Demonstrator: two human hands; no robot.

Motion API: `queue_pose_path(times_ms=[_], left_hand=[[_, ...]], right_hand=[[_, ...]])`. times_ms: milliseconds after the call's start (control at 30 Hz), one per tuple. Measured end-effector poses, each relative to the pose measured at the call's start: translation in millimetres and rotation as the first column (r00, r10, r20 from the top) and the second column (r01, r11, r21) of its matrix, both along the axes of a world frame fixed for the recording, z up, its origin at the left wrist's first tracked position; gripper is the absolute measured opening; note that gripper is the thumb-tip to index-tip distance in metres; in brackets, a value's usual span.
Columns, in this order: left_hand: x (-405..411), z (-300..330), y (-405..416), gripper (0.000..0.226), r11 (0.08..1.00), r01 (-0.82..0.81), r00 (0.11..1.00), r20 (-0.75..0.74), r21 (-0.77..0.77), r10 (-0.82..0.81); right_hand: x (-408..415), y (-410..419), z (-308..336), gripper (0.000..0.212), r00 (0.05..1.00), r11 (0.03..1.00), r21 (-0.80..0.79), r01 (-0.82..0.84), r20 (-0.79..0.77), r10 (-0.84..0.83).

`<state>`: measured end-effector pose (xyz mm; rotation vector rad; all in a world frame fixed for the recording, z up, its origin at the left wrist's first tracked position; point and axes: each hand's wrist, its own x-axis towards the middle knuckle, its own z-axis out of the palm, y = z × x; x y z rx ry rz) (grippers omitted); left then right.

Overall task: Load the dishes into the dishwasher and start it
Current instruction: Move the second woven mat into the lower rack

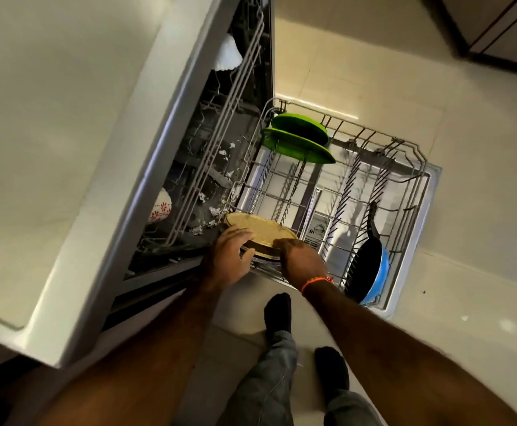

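Head view: your left hand and right hand both grip the golden plates. You hold them over the lower rack.

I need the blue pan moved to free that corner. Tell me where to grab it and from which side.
Grip the blue pan by its dark handle, coming from above. The pan stands on edge between the tines at the right end of the lower rack, and the handle sticks up free of the wires. Its rim sits low among the tines, harder for fingers to reach.
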<state>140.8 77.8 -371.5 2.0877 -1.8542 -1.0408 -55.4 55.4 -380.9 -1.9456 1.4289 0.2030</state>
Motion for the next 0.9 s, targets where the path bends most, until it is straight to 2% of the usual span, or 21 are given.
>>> queue_pose_path(times_ms=[167,333,533,633,800,900], left_hand=[[-7,63,7,0.054,0.997,0.012,0.999,0.050,0.080,-0.016],[-14,150,32,0.066,0.990,-0.028,0.996,0.087,0.136,0.016],[-25,256,102,0.049,0.991,-0.132,0.987,0.095,0.010,0.130],[-22,292,152,0.044,0.973,-0.231,0.967,0.099,-0.023,0.233],[-9,340,247,0.051,0.882,-0.462,0.872,0.132,-0.091,0.471],[6,370,308,0.053,0.811,-0.569,0.803,0.121,-0.139,0.584]], right_hand=[[-9,5,60,0.046,0.999,0.999,-0.028,-0.042,-0.008,0.041],[-12,16,146,0.050,0.985,0.981,-0.083,-0.174,-0.018,0.174],[-9,47,255,0.044,0.952,0.923,-0.239,-0.300,-0.015,0.305],[0,65,303,0.041,0.912,0.861,-0.312,-0.401,-0.041,0.409],[33,107,382,0.042,0.764,0.681,-0.404,-0.611,-0.075,0.641],[64,143,417,0.043,0.690,0.601,-0.450,-0.661,-0.050,0.722]])
